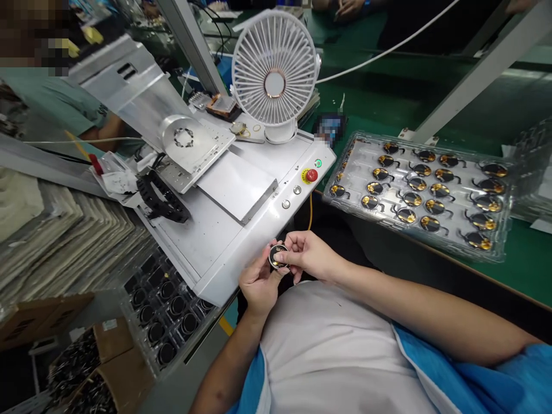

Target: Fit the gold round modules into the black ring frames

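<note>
Close to my body, both hands hold one small round black part with a silver rim [273,264] and a gold patch on its face. My left hand [261,284] is closed around its left and lower edge. The fingers of my right hand [311,255] are also closed on it, with the thumb pressed onto the face. The fingers partly cover the part, so its exact kind cannot be made out. Just beyond my hands lies the front edge of a white machine [259,230] with a red stop button [311,175].
A white fan [276,112] stands on the machine beside a tilted metal fixture [183,135]. At right, a clear tray [345,150] holds several black-and-gold discs with cables. Another tray [129,299] holds black round parts at lower left, near a cardboard box [114,339]. Other people sit beyond.
</note>
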`<state>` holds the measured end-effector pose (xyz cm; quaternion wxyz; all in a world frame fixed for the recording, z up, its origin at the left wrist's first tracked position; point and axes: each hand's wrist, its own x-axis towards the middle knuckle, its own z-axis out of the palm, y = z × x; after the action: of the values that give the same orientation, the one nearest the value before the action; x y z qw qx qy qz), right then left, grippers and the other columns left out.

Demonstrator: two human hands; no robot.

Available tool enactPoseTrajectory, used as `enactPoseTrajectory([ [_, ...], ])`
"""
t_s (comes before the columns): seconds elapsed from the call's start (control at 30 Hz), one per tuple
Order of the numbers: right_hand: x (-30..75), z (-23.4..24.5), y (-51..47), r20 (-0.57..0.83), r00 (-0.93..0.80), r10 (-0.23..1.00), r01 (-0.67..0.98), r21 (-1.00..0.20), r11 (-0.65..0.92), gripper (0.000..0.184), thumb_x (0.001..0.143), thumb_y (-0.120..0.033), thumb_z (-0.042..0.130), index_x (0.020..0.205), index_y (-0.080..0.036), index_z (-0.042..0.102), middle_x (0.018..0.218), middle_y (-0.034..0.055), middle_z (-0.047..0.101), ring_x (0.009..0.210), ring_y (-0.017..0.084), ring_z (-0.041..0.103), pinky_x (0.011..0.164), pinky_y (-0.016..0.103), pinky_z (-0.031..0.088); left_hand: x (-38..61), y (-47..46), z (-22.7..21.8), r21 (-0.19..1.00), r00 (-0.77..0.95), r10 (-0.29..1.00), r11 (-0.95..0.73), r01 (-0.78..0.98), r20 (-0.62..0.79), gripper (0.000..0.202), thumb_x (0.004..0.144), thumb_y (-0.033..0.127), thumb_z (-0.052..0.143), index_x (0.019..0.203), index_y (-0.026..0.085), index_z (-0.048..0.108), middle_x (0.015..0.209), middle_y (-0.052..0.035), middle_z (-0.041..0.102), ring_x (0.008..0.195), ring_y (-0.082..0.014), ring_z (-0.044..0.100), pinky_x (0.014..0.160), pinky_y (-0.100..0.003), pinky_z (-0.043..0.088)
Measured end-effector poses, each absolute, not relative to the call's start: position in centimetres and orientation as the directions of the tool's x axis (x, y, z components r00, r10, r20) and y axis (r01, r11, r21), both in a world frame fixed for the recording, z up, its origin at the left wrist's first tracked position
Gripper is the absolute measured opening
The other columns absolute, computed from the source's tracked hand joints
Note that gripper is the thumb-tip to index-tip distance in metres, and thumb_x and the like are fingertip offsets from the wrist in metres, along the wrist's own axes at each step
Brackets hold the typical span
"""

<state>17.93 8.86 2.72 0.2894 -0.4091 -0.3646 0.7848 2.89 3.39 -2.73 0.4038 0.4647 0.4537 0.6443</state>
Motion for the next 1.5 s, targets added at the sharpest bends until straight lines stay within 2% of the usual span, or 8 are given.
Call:
enactPoseTrajectory([
  [0.1,18.1,3.6,11.5,-0.400,-0.485,0.778,-0.026,-0.882,-0.470,0.058,0.054,-0.053,0.099,0.076,-0.017,0.060,0.057,-0.0007,0.063,0.049,0.013,0.060,0.036,0.020,0.052,2.8,3.5,-2.0,0.957,-0.303,0.935,-0.241,-0.160,0.185,0.046,0.079,0.029,0.089,0.123,0.024,0.076,0.121,-0.0110,0.079,0.112,-0.0286,0.077,0.098,-0.040,0.064],
  [0.2,18.5,5.0,15.5,-0.331,-0.269,0.905,-0.042,-0.934,-0.354,0.047,0.071,-0.048,0.094,0.081,-0.018,0.059,0.056,-0.0014,0.062,0.043,0.011,0.056,0.033,0.019,0.048,2.4,3.4,-0.8,0.946,-0.250,0.953,-0.229,-0.228,0.171,0.046,0.084,0.036,0.085,0.126,0.024,0.073,0.124,-0.0122,0.078,0.115,-0.0318,0.075,0.104,-0.047,0.061],
  [0.33,18.6,6.4,20.1,-0.308,-0.086,0.947,-0.062,-0.947,-0.314,0.038,0.085,-0.036,0.086,0.074,-0.019,0.054,0.050,-0.0013,0.059,0.034,0.010,0.048,0.030,0.021,0.042,1.9,3.5,0.6,0.947,-0.109,0.969,-0.240,-0.213,0.221,0.046,0.084,0.030,0.084,0.128,0.029,0.072,0.125,-0.0101,0.075,0.102,-0.0288,0.080,0.088,-0.043,0.068],
  [0.53,18.7,6.9,19.1,-0.184,-0.118,0.976,-0.058,-0.980,-0.192,0.041,0.081,-0.039,0.087,0.069,-0.019,0.053,0.049,-0.0027,0.058,0.034,0.007,0.045,0.035,0.019,0.038,1.9,3.8,0.8,0.936,-0.203,0.913,-0.347,0.068,0.353,0.072,0.068,0.020,0.095,0.135,0.022,0.068,0.114,-0.0113,0.080,0.090,-0.0214,0.080,0.081,-0.031,0.068],
  [0.67,19.4,6.7,14.1,-0.184,-0.379,0.907,0.001,-0.980,-0.198,0.047,0.074,-0.055,0.087,0.071,-0.019,0.056,0.051,-0.0011,0.061,0.037,0.010,0.050,0.036,0.020,0.036,2.2,3.6,0.4,0.903,-0.210,0.888,-0.359,0.236,0.408,0.077,0.071,0.020,0.092,0.142,0.020,0.062,0.122,-0.0142,0.078,0.098,-0.0245,0.080,0.083,-0.033,0.069],
  [0.77,19.7,6.0,10.9,-0.260,-0.517,0.816,0.086,-0.964,-0.253,0.041,0.079,-0.053,0.081,0.074,-0.019,0.059,0.053,-0.0007,0.062,0.040,0.012,0.053,0.038,0.020,0.038,2.3,3.6,0.3,0.887,-0.189,0.890,-0.349,0.301,0.414,0.083,0.073,0.018,0.091,0.147,0.021,0.056,0.126,-0.0147,0.077,0.101,-0.0250,0.080,0.083,-0.033,0.069],
  [1.03,19.3,5.3,9.5,-0.225,-0.453,0.863,0.184,-0.970,-0.157,0.024,0.084,-0.038,0.071,0.073,-0.019,0.059,0.054,-0.0009,0.063,0.042,0.010,0.051,0.041,0.020,0.037,2.5,3.9,0.4,0.854,-0.157,0.880,-0.371,0.365,0.449,0.077,0.076,0.016,0.088,0.146,0.021,0.057,0.127,-0.0146,0.077,0.102,-0.0254,0.080,0.083,-0.032,0.069],
  [1.5,19.2,4.3,9.3,-0.163,-0.404,0.900,0.166,-0.981,-0.103,0.023,0.082,-0.038,0.072,0.079,-0.020,0.057,0.063,-0.0012,0.063,0.053,0.011,0.054,0.048,0.021,0.040,2.4,3.7,-0.3,0.828,-0.131,0.869,-0.394,0.398,0.476,0.074,0.076,0.014,0.088,0.144,0.024,0.060,0.126,-0.0114,0.077,0.103,-0.0250,0.080,0.087,-0.034,0.069],
])
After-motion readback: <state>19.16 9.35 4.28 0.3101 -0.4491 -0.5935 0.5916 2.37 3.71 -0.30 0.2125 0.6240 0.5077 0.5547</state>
